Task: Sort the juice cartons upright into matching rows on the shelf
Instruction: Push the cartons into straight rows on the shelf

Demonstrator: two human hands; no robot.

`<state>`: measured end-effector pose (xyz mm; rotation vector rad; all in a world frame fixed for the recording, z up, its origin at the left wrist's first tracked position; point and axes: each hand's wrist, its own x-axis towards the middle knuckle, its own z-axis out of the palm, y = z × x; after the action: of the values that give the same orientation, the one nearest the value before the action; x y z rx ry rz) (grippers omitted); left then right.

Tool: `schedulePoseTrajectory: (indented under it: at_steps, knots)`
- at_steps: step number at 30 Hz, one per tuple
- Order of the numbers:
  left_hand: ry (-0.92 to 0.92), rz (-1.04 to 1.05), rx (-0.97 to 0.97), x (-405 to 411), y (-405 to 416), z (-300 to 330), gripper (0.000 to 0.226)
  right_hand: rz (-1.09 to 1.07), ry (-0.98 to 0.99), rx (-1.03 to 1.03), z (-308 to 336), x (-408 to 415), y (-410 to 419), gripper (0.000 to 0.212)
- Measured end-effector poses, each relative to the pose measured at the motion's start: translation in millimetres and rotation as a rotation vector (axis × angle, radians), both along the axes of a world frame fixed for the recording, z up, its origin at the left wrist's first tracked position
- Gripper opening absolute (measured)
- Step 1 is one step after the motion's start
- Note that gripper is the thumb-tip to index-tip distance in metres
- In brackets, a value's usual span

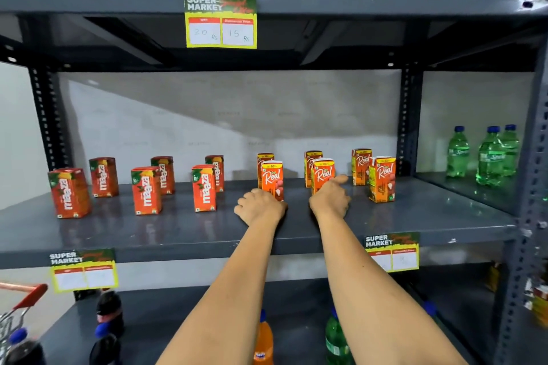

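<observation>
Several red Maaza cartons (146,190) stand upright in two staggered rows on the left of the grey middle shelf (178,231). On the right, several orange Real cartons (382,179) stand upright in front and back rows. My left hand (260,206) is curled, its thumb side against the base of a front Real carton (272,176). My right hand (330,197) covers the lower part of the neighbouring front Real carton (323,172), one finger sticking out to its right. Both cartons stand on the shelf.
Green soda bottles (486,154) stand on the adjoining shelf to the right. The shelf above (326,4) holds larger cartons and bottles, with a price tag (221,21) hanging from it. Bottles fill the lower shelf (335,341). A cart handle (29,293) shows at lower left.
</observation>
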<state>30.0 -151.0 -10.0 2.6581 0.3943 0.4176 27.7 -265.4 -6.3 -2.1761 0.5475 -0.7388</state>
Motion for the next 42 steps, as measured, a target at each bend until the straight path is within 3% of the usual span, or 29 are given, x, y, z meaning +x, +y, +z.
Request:
schedulePoseTrajectory:
  at_steps: [13,42]
  knots:
    - [-0.041,0.036,0.046,1.4,-2.3,-4.1,0.069,0.021,-0.010,-0.026,-5.1,3.6,-0.9,0.073]
    - [-0.046,0.025,0.013,4.0,2.7,-5.7,0.072,-0.002,-0.019,-0.012,-4.9,0.4,2.0,0.069]
